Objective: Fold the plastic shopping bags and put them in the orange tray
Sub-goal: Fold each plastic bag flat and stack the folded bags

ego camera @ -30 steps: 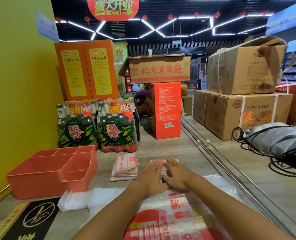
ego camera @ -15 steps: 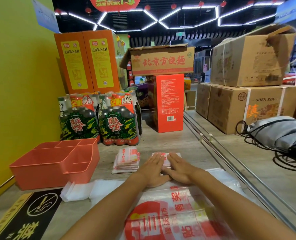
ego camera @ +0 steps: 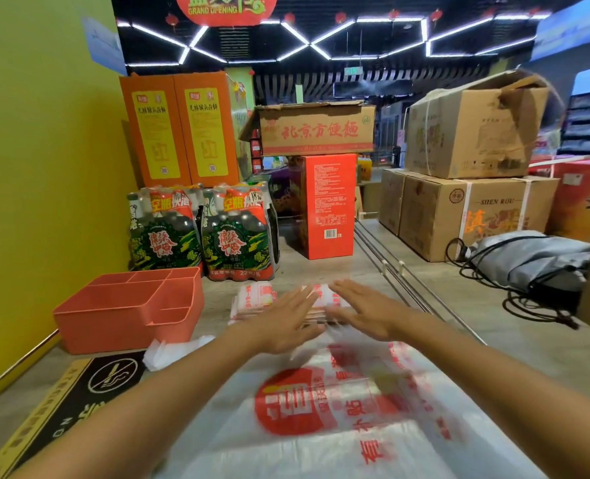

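Both hands flat, fingers straight, nothing gripped: left hand point(ego camera: 288, 321) and right hand point(ego camera: 366, 311) over the far edge of the plastic shopping bag point(ego camera: 338, 409), spread on the floor toward the camera. Orange tray point(ego camera: 127, 316) off to the left, just beside a stack of folded bags point(ego camera: 252, 300). Likely trouble: slippery film sliding or springing open under light pressure, spoiling the crease; air trapped inside could puff it up. Hard to tell whether palms press or hover, given motion blur. Bag's near edge cut off below; small folded piece under the fingertips mostly hidden
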### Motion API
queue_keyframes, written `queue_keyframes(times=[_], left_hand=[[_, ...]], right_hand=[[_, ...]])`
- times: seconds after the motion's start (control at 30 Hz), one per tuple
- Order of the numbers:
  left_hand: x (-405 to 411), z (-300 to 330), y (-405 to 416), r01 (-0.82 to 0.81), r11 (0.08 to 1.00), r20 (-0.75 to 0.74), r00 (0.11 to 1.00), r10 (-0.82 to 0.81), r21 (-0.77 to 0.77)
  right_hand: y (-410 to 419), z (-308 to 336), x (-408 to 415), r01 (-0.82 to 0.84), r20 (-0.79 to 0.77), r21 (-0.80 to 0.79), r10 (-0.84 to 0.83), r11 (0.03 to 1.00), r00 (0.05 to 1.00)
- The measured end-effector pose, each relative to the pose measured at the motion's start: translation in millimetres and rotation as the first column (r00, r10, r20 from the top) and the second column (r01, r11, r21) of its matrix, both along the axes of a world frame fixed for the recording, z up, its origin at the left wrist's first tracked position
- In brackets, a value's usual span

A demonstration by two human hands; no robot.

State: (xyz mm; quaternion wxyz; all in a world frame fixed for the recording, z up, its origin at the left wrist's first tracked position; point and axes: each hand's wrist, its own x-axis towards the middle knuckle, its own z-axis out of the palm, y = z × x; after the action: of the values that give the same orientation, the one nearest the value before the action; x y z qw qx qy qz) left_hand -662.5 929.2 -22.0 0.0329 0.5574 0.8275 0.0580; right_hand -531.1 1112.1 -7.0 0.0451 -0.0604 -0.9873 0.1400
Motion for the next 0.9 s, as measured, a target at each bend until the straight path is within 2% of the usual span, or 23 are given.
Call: queue_keyframes(times=[0.13,0.23,0.37,0.47,0.57,0.7,0.8,0.9], left_hand=[[34.6,-4.0,-55.2,0.061,0.998,0.018,0.998,-0.062,0.021],[71.0,-8.6,-94.5,0.116,0.993,0.023,0.993,-0.117,0.027],[111.4,-9.4,-140.0,0.229,0.968,0.143,0.96,-0.243,0.108],[126.6,-20.2,-164.9,0.187,0.982,0.199,0.961,-0.19,0.037],[132.1,-37.3,-180.5,0.128,0.992,0.147,0.981,-0.124,-0.017],[130.3,-45.6,-183.2,0.072,0.997,0.139,0.987,-0.074,0.018],[129.1,-46.6,-184.7,0.081,0.994,0.101,0.991,-0.089,0.078],[128.9,-46.5,-187.3,0.076,0.99,0.127,0.988,-0.091,0.123]], right_hand=[[-30.1,-6.5,52.0,-0.118,0.013,0.022,0.117,0.993,0.993],[-60.1,-16.3,89.4,-0.183,0.046,-0.03,0.184,0.983,0.982],[-91.1,-25.6,128.5,-0.264,0.087,-0.125,0.275,0.956,0.957],[-104.1,-34.5,148.8,-0.269,0.163,-0.137,0.289,0.953,0.943],[-109.5,-49.7,157.2,-0.254,0.188,-0.065,0.262,0.965,0.946],[-114.8,-54.6,157.1,-0.241,0.154,-0.041,0.245,0.97,0.957],[-118.5,-56.7,155.8,-0.25,0.128,0.003,0.247,0.968,0.961],[-119.6,-61.6,154.4,-0.249,0.068,-0.005,0.248,0.969,0.966]])
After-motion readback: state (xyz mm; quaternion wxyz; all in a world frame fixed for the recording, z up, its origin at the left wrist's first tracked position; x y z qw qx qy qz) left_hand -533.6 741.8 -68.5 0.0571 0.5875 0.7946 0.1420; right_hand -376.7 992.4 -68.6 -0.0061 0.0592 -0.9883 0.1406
